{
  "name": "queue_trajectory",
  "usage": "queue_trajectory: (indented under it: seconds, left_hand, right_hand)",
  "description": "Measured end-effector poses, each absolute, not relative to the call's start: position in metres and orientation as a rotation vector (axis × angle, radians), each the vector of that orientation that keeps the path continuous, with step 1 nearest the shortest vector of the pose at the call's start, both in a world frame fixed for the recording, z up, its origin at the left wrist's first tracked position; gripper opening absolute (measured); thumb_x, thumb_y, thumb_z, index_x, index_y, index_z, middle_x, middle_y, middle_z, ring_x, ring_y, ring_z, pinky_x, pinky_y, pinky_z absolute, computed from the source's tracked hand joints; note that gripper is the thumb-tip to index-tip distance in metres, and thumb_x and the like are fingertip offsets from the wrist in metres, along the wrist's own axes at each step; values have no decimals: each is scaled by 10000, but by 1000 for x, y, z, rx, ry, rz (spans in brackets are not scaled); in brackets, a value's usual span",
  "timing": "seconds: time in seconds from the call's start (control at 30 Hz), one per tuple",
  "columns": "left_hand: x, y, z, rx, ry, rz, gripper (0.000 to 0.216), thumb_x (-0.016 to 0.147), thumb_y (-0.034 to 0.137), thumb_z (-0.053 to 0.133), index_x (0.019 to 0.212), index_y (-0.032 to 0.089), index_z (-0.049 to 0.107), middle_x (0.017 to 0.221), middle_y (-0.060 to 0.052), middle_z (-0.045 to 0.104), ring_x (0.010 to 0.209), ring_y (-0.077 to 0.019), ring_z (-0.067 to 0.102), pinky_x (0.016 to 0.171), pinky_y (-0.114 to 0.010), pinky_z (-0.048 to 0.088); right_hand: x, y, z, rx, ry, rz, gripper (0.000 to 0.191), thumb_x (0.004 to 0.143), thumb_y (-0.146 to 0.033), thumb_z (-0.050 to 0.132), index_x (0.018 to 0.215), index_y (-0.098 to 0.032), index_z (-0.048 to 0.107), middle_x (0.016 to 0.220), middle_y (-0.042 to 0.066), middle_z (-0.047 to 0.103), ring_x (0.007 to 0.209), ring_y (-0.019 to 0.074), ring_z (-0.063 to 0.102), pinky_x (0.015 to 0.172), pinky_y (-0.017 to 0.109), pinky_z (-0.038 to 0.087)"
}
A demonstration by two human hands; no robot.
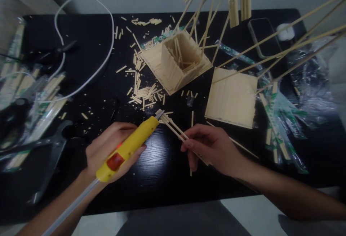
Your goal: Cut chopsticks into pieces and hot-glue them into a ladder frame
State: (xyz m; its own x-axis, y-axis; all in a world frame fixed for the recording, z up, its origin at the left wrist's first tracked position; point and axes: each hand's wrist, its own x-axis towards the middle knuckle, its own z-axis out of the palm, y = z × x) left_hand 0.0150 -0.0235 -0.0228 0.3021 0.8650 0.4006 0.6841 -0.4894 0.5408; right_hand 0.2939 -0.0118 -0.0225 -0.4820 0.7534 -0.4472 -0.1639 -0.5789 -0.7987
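Observation:
My left hand (98,149) is wrapped round a yellow hot glue gun (140,135), with a pale glue stick (71,205) trailing out of its back end. The gun's metal nozzle touches or nearly touches the far ends of the thin wooden sticks (173,127) in my right hand (213,144). Thumb and fingers pinch these sticks near their close end; how they are joined at the tip is hard to make out. Beyond both hands stands a square box of wooden sticks (186,74) on a flat stick base, with loose sticks inside it.
A flat stick panel (232,97) lies to the right. Long sticks on a raised structure (238,1) lean across the back and right. Cut stick pieces (147,95) litter the middle. Packaged chopsticks (278,128), a phone (265,38), pliers-like tools and a white cable (112,30) surround them.

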Motion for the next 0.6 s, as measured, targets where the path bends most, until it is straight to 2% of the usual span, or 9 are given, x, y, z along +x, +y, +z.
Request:
queue_trajectory:
  seconds: [0.27, 0.6]
  left_hand:
    - [16, -25, -22, 2288, 1186, 921, 144, 936, 294, 721, 1058, 232, 675, 968, -37, 739, 758, -163, 737, 603, -266, 593]
    - [15, -22, -19, 2265, 1273, 983, 24, 937, 223, 645, 957, 229, 657, 859, 3, 671, 712, -148, 675, 570, -284, 549]
  right_hand:
    - [295, -13, -23, -1110, -952, 2074, 206, 936, -363, 789, 939, -170, 720, 771, 17, 765, 497, 120, 709, 447, 198, 559]
    - [293, -16, -22, -1266, -1168, 1819, 249, 940, -429, 769, 981, -185, 739, 623, -4, 729, 518, 144, 716, 512, 231, 578]
